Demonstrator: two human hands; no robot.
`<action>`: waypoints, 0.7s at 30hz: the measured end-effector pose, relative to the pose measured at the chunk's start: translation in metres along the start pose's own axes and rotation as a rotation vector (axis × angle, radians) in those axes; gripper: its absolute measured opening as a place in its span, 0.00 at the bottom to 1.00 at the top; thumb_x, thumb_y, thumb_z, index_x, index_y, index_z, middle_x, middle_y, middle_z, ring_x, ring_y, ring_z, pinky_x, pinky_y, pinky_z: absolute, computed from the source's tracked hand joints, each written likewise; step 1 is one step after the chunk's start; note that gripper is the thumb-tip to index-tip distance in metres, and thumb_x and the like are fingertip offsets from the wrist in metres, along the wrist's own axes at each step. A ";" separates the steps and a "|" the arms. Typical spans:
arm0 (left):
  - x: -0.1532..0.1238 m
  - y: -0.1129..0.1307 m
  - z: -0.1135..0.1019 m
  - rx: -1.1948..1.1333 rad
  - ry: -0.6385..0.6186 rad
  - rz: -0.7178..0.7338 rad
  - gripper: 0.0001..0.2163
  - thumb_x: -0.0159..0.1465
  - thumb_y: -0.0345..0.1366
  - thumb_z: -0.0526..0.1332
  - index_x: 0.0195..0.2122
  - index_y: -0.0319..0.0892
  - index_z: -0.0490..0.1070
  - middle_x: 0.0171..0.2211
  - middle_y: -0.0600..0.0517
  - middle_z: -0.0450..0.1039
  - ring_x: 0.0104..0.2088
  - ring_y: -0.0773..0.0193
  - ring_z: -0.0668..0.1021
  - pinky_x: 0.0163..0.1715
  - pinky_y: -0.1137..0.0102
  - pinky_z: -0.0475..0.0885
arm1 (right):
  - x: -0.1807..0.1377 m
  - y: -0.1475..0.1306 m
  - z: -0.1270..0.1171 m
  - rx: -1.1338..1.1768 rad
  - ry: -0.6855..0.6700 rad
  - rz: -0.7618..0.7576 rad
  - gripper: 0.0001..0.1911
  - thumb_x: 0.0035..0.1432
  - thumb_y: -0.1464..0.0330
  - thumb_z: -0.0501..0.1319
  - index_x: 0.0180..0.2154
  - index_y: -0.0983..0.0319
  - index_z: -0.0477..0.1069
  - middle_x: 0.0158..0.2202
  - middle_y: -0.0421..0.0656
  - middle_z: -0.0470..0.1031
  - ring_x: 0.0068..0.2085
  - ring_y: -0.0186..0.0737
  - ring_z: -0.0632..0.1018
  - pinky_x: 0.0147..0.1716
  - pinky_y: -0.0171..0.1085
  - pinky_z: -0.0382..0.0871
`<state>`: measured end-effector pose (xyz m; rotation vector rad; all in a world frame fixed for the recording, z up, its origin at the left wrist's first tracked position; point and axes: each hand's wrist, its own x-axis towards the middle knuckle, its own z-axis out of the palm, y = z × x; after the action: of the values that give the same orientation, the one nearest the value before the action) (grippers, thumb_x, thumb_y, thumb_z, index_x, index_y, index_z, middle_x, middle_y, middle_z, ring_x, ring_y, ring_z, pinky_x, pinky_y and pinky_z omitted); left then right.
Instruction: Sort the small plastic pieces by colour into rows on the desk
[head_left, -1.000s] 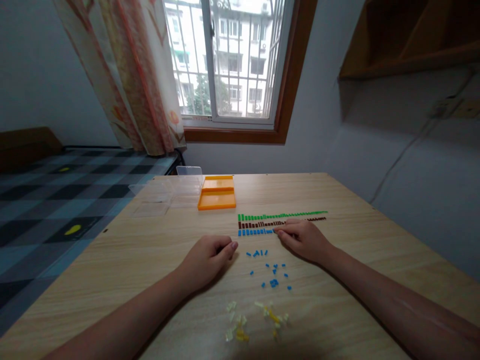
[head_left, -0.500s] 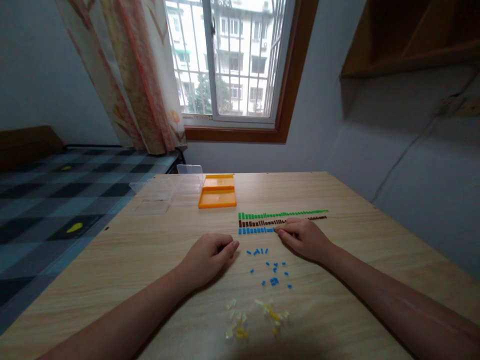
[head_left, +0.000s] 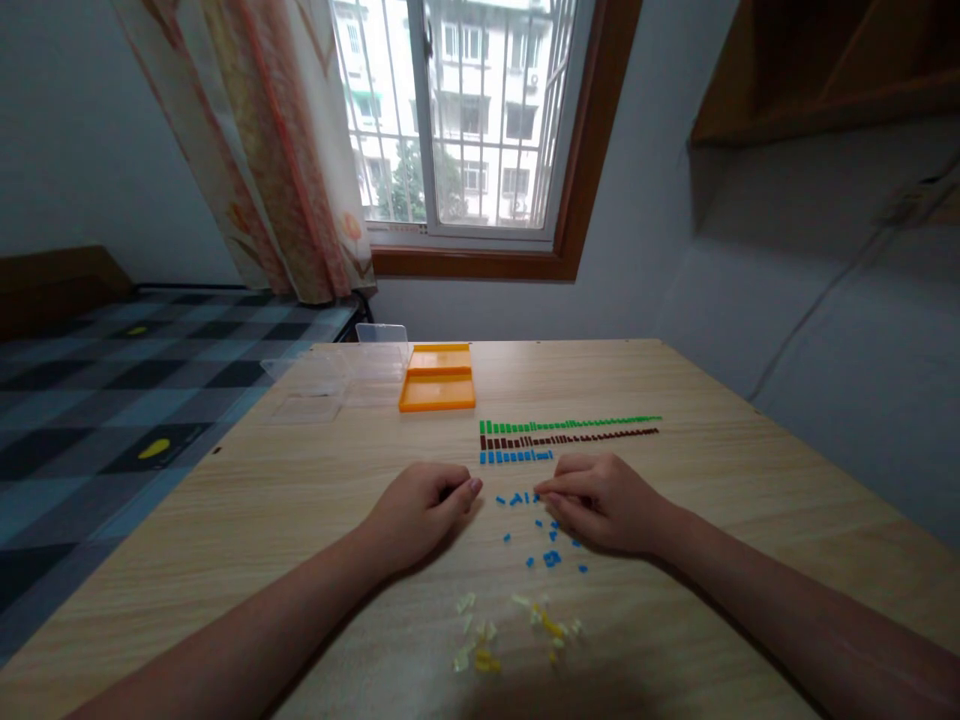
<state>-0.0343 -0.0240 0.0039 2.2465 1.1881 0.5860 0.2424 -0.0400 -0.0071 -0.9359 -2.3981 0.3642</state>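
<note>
My right hand hovers low over the table, its thumb and fingertips closed together at a small blue block among the loose ones. My left hand rests curled on the wood, left of those loose blue blocks, with nothing seen in it. Beyond the hands lie three rows of little blocks: a green row at the back, a dark brown row in the middle and a shorter blue row nearest. The green and brown rows run farther right than the blue one.
Yellow and pale pieces lie scattered near the front of the wooden table. An orange tray with two compartments stands at the back, beside clear plastic boxes. A checked bed adjoins on the left.
My right hand has drawn back from the end of the blue row toward the loose blue blocks, leaving that row's end uncovered. My left hand stays put.
</note>
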 end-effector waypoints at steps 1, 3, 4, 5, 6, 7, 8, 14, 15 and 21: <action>0.000 0.000 0.000 -0.001 0.002 0.001 0.21 0.69 0.45 0.51 0.20 0.42 0.56 0.18 0.56 0.59 0.23 0.66 0.64 0.27 0.69 0.54 | 0.000 0.000 0.001 -0.016 -0.013 0.004 0.14 0.66 0.68 0.57 0.43 0.60 0.82 0.31 0.45 0.79 0.30 0.36 0.76 0.29 0.34 0.64; 0.000 0.000 0.000 -0.004 0.004 0.006 0.21 0.69 0.45 0.51 0.20 0.42 0.56 0.19 0.56 0.59 0.23 0.66 0.64 0.27 0.69 0.55 | 0.000 0.002 0.001 -0.044 -0.031 0.011 0.13 0.66 0.68 0.58 0.42 0.59 0.82 0.32 0.44 0.79 0.30 0.36 0.76 0.30 0.34 0.65; 0.000 0.000 0.000 -0.008 0.004 0.007 0.21 0.69 0.45 0.50 0.20 0.42 0.56 0.19 0.56 0.59 0.23 0.66 0.64 0.27 0.69 0.55 | 0.000 0.004 0.001 -0.056 -0.035 0.015 0.12 0.65 0.68 0.58 0.41 0.59 0.81 0.32 0.44 0.79 0.30 0.35 0.76 0.30 0.34 0.65; 0.000 0.000 0.000 -0.012 0.004 0.006 0.21 0.68 0.45 0.50 0.20 0.42 0.56 0.19 0.56 0.59 0.23 0.66 0.64 0.26 0.69 0.55 | -0.001 0.005 0.000 -0.069 -0.037 0.019 0.11 0.65 0.68 0.59 0.40 0.59 0.81 0.32 0.43 0.79 0.30 0.35 0.76 0.30 0.34 0.65; 0.000 -0.001 0.000 -0.015 0.003 0.004 0.21 0.68 0.45 0.51 0.20 0.42 0.56 0.19 0.56 0.59 0.23 0.66 0.64 0.26 0.69 0.55 | -0.002 0.007 -0.001 -0.082 -0.041 0.024 0.10 0.64 0.67 0.60 0.39 0.59 0.81 0.32 0.42 0.79 0.31 0.35 0.76 0.31 0.34 0.65; 0.000 -0.001 0.000 -0.018 0.002 0.001 0.21 0.68 0.46 0.51 0.20 0.42 0.56 0.19 0.56 0.59 0.23 0.66 0.64 0.26 0.69 0.55 | -0.003 0.008 -0.002 -0.097 -0.043 0.030 0.09 0.64 0.67 0.61 0.37 0.59 0.80 0.32 0.42 0.79 0.31 0.35 0.77 0.31 0.34 0.65; 0.000 -0.002 0.000 -0.019 0.000 -0.004 0.21 0.68 0.46 0.51 0.20 0.42 0.56 0.19 0.56 0.59 0.23 0.66 0.64 0.26 0.69 0.55 | -0.004 0.010 -0.004 -0.114 -0.045 0.038 0.08 0.64 0.66 0.62 0.36 0.59 0.80 0.32 0.42 0.78 0.31 0.35 0.77 0.32 0.34 0.65; -0.001 -0.002 0.001 -0.022 -0.003 -0.007 0.20 0.68 0.45 0.51 0.19 0.43 0.56 0.18 0.56 0.59 0.23 0.66 0.64 0.27 0.69 0.55 | -0.010 0.027 -0.013 -0.201 -0.012 0.066 0.09 0.64 0.68 0.60 0.35 0.59 0.80 0.32 0.42 0.79 0.33 0.37 0.78 0.33 0.34 0.67; -0.001 -0.002 0.001 -0.022 -0.001 -0.002 0.20 0.68 0.45 0.50 0.19 0.43 0.56 0.18 0.56 0.59 0.23 0.66 0.64 0.27 0.69 0.55 | -0.010 0.031 -0.014 -0.218 -0.003 0.068 0.10 0.65 0.68 0.60 0.36 0.59 0.80 0.32 0.42 0.79 0.34 0.37 0.78 0.34 0.35 0.67; -0.001 -0.003 0.001 -0.012 -0.003 0.014 0.20 0.68 0.44 0.51 0.19 0.43 0.55 0.19 0.56 0.59 0.23 0.66 0.65 0.27 0.69 0.55 | -0.004 0.049 -0.011 -0.182 0.089 0.161 0.11 0.66 0.65 0.60 0.39 0.59 0.82 0.32 0.44 0.80 0.34 0.39 0.78 0.34 0.37 0.68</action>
<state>-0.0362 -0.0231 0.0012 2.2471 1.1653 0.5938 0.2782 -0.0073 -0.0201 -1.2049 -2.3096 0.1606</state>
